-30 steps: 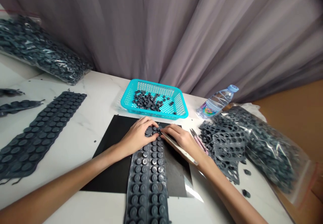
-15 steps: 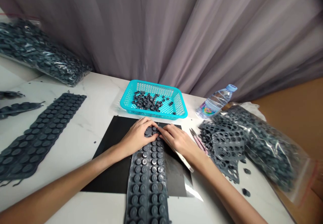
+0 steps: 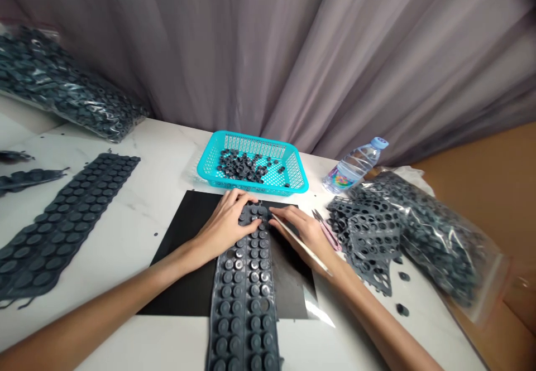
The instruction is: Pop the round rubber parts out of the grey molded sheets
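Clear plastic is glinting well to the left of the turquoise basket (image 3: pixel 251 186), where I am seeing a bulging bag (image 3: pixel 71 81) of dark pieces lying by the grey curtain (image 3: pixel 176 53). Also left of the basket, and nearer to me, two narrow dark strips (image 3: pixel 33 179) and a wide studded sheet (image 3: pixel 71 220) are resting on the white tabletop (image 3: pixel 140 203). Just in front of the basket, a black mat (image 3: pixel 180 293) is lying flat. From the basket's near left, the left hand (image 3: pixel 226 223) is reaching over the mat, its thumb and forefinger standing spread apart across the far end of a studded strip (image 3: pixel 245 287). I am seeing that strip running from just in front of the basket toward my camera, across the mat and past its near edge, with a couple of its round spots showing as holes. Inside the basket, loose dark pieces (image 3: pixel 240 165) are lying heaped toward the left. Before the basket's right half, the right hand (image 3: pixel 304 231) is pinching a slender white tool (image 3: pixel 307 251) between thumb and fingers, beside the strip's right edge; whether the tip is touching the strip, I am failing to tell. Right of the basket, pink-handled snips (image 3: pixel 332 237) are lying near that hand, and a blue-capped bottle (image 3: pixel 354 165) is standing behind them. Farther right of the basket, perforated sheets (image 3: pixel 372 231) are lying piled against a second filled bag (image 3: pixel 444 248).
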`<move>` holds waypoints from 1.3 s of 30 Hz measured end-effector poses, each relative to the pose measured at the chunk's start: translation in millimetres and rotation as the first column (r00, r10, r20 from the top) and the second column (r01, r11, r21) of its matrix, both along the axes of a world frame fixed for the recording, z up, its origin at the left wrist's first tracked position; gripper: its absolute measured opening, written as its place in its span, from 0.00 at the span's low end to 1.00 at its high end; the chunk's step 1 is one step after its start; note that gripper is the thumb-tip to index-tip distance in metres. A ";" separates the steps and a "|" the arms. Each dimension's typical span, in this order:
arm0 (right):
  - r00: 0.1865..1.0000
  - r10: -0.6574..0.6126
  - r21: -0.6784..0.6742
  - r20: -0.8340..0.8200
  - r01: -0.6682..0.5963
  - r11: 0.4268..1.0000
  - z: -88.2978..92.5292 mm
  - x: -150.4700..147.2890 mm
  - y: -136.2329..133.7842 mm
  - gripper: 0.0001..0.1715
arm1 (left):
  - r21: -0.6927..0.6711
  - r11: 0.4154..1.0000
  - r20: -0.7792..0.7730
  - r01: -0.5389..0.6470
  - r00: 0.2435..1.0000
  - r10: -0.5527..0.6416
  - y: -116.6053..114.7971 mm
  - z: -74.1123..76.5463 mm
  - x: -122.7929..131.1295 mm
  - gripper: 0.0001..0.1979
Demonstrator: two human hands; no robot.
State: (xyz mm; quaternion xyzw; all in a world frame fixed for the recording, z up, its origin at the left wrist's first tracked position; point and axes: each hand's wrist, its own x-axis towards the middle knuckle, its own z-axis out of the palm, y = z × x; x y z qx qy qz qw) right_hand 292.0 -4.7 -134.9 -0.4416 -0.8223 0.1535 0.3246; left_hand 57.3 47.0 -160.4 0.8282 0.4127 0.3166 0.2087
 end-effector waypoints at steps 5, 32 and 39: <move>1.000 0.008 -0.003 -0.005 -0.008 1.000 -8.4 -6.9 -0.1 0.09 | 0.105 0.987 -0.114 -0.120 0.985 0.132 -7.7 -0.7 2.1 0.19; 0.994 0.024 0.226 -0.104 0.000 0.974 -4.4 -12.8 -8.4 0.13 | -0.476 0.846 0.428 0.238 0.904 -0.013 11.3 32.0 -5.5 0.15; 0.999 -0.022 0.208 -0.024 0.026 0.978 -9.4 -12.9 -7.1 0.11 | -0.603 0.741 0.520 0.294 0.850 0.085 11.5 23.1 -6.4 0.20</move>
